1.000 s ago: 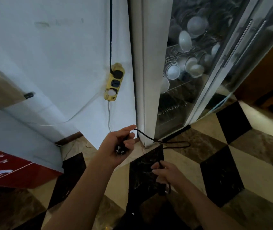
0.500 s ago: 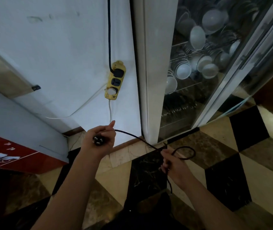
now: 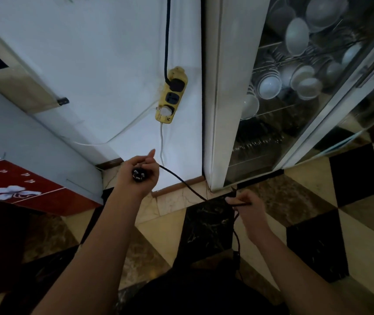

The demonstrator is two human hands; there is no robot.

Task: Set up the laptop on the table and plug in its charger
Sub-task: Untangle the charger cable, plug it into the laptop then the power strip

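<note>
Checkered marble flooring and a pale wall are framing the scene. Charger plug (image 3: 138, 174), a black three-pin type, is sitting clenched in the left hand (image 3: 139, 176), its prongs facing the camera rather than the wall. Its black cord (image 3: 182, 184) is running down and rightward from that fist to the right hand (image 3: 248, 208), which is pinching a loop of slack near the floor. Above the left hand, a yellow power strip (image 3: 170, 94) is hanging on the wall; its top outlet is holding a black plug, the middle outlet (image 3: 172, 97) looks free, and the lowest is taking a white fitting. To the right of both hands, a glass-fronted cabinet (image 3: 295, 87) is displaying stacked bowls. No laptop is showing. Likely risks: prongs misaligned with the free outlet, the loosely hung strip shifting under push, or slack snagging and tugging the plug aside.
</note>
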